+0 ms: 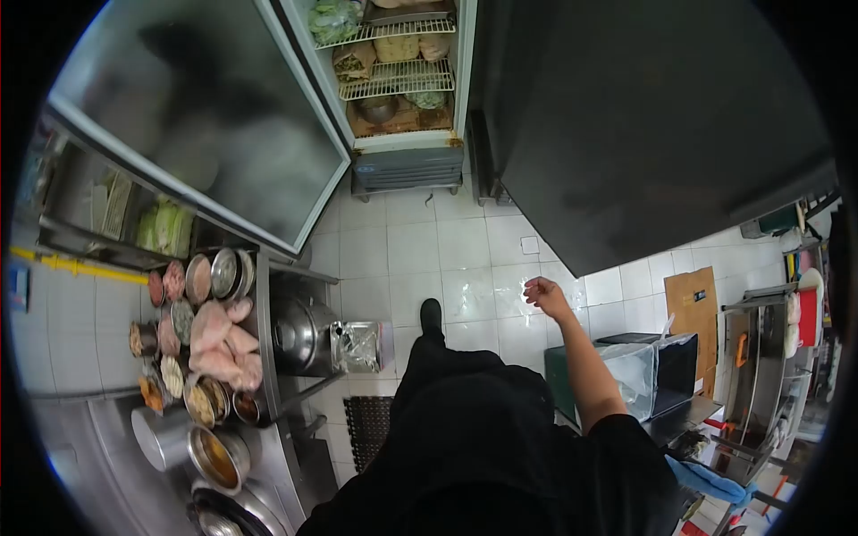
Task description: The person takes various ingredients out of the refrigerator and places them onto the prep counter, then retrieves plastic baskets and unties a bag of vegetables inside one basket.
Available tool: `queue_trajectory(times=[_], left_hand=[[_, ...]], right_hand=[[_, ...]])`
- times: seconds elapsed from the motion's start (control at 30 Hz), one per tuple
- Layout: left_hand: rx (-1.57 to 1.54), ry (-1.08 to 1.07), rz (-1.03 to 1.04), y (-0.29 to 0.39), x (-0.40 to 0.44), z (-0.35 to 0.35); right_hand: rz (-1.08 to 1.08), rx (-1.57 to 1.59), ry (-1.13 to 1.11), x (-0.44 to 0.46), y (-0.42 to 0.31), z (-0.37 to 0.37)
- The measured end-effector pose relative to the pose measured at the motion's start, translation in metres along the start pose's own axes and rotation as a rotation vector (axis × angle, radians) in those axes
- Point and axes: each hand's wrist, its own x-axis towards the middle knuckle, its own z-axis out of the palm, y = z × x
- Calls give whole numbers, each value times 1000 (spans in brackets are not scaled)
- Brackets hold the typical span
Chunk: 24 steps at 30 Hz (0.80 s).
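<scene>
My right hand [545, 297] hangs over the tiled floor with its fingers loosely curled and apart, and nothing shows in it. The nearest thing to it is the lower corner of a large dark panel [661, 134], which it does not appear to touch. Ahead stands an upright fridge [407, 141] with its frosted glass door [214, 116] swung open to the left. Its wire shelves [398, 82] hold bagged greens [336, 21], other bagged food and a metal bowl [377, 109]. My left hand is out of sight.
On the left, a steel counter [284, 438] carries raw poultry pieces [223, 344], several metal bowls and a pot [161, 438]. A foil-covered container [359, 347] is beside it. Bins with plastic liners [635, 375] and cardboard [693, 322] stand right. A black mat [368, 429] lies on the floor.
</scene>
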Motion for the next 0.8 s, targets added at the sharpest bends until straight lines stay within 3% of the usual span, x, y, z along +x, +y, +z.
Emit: queue_trajectory(times=[0.07,0.1,0.13,0.17,0.2,0.23,0.27,0.3,0.33,0.37,0.4,0.43,0.5,0.53,0.6,0.63,0.7,0.73,0.8], left_hand=[[-334,-59,148,63,31,-49],[-572,-120,245,126,48,-80],[-664,-153,310,186,64,-105],[-175,-130,385,204,143,-130],[537,-23,483,218,222,-153],[1008,76,569,236,297,-176],[477,304,467,324,278,-201],[362,320,490,376,290,-229],[318,337,517,430,298,-248],[274,356,542,478,305,-263],[272,341,561,515,313,-276],[269,325,577,544,324,-284],[408,278,529,587,356,-295],[549,225,490,607,374,-302],[638,172,475,648,409,-298],[723,122,469,674,430,-294],[895,36,528,732,474,-287],[955,38,567,758,505,-282],[958,113,673,818,572,-272]], right_hand=[[-30,-135,31,35,49,6],[-36,-308,-52,39,68,4],[113,-448,-137,51,102,4],[12,-787,-227,54,136,2],[107,-878,-309,30,76,9],[277,-684,-257,21,73,5],[337,-545,-272,25,121,-6],[352,-435,-223,16,115,-13],[241,-454,-305,15,145,-28],[633,-95,-87,12,132,-26],[641,192,-82,8,154,-43],[647,193,-88,6,156,-44],[885,155,10,9,144,-52],[890,159,5,18,137,-56],[837,-230,-101,37,109,-56],[847,-216,-100,49,133,-61],[454,-236,93,62,197,-67],[472,-218,107,71,182,-56],[356,-199,350,100,117,-39]])
